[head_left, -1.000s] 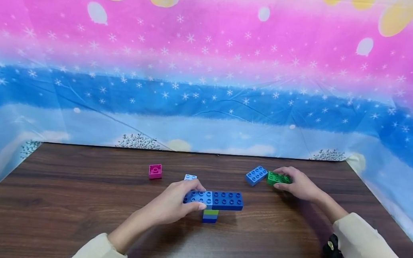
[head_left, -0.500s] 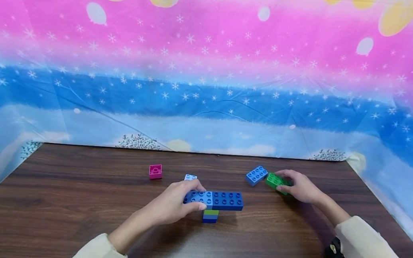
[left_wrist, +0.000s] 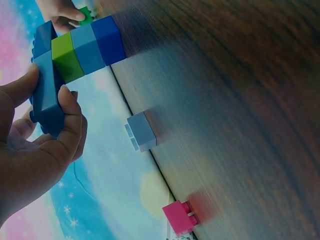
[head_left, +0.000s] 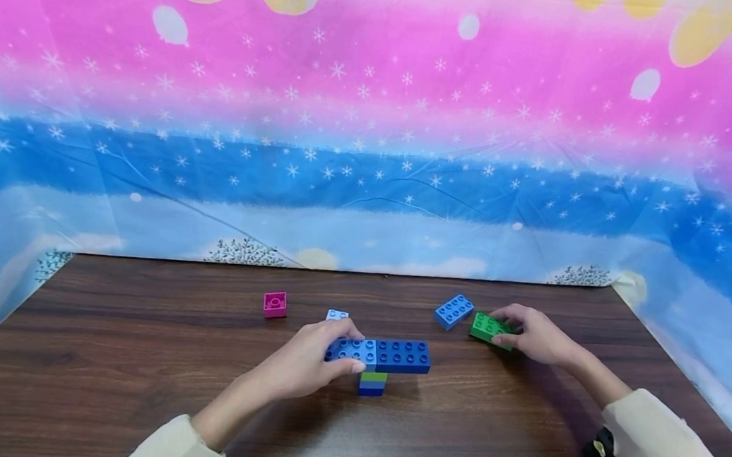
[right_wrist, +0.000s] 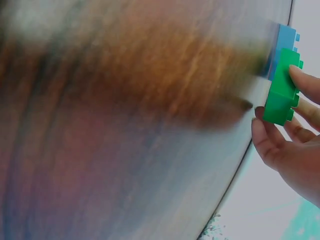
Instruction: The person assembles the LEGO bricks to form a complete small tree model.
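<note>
Snowflake cloth [head_left: 370, 176] backs the brown table [head_left: 128, 353]; left hand [head_left: 306, 359] grips a blue brick [head_left: 354, 353], right hand [head_left: 540, 334] a green brick [head_left: 486, 327].

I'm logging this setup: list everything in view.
Column bricks: 3, lime and blues, under top bricks
Top bricks: 2, light and dark blue, atop column bricks
Pale brick: 1, pale blue, behind left grip
Pink brick: 1, pink, left of pale brick
Green brick: 1, green, in right grip
Blue brick: 1, blue, beside green brick
Table: 1, brown, foreground
Backdrop: 1, multicoloured, behind table
Black items: 2, black, at sleeves
Sleeves: 2, cream, bottom edge
Left grip: 1, on top bricks
Right grip: 1, on green brick
</note>
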A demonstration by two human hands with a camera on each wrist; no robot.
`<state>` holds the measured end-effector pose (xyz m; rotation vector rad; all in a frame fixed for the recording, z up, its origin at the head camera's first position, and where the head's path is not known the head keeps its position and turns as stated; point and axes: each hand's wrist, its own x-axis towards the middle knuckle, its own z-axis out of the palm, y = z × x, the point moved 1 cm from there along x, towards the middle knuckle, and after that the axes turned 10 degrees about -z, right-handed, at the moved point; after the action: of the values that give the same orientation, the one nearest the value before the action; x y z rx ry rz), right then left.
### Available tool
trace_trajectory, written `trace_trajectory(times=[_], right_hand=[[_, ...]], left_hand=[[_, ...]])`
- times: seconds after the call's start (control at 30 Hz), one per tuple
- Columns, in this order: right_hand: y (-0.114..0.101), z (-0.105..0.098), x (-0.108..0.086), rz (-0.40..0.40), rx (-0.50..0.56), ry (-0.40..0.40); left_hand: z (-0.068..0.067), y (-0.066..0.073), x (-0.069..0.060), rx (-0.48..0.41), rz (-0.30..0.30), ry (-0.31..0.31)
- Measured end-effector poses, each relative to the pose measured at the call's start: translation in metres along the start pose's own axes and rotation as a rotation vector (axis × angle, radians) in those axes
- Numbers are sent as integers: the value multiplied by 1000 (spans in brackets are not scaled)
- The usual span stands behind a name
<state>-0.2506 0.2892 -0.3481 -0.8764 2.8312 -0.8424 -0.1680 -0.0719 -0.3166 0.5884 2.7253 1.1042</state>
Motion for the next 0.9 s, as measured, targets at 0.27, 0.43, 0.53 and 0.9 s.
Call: trace_trajectory(times=[0.27, 0.43, 0.53, 0.9], right_hand=[[-19, -6, -3, -45, 19, -22], [-32, -10, -4, -72, 28, -25], [-37, -11, -5, -89, 34, -33], [-57, -13, 1, -162, 56, -52]], left_hand=[[0, -1, 0, -4, 0, 1], [1, -1, 0, 4, 2, 4], [1, -2, 1, 6, 2, 3], [0, -1, 1, -6, 3, -3]])
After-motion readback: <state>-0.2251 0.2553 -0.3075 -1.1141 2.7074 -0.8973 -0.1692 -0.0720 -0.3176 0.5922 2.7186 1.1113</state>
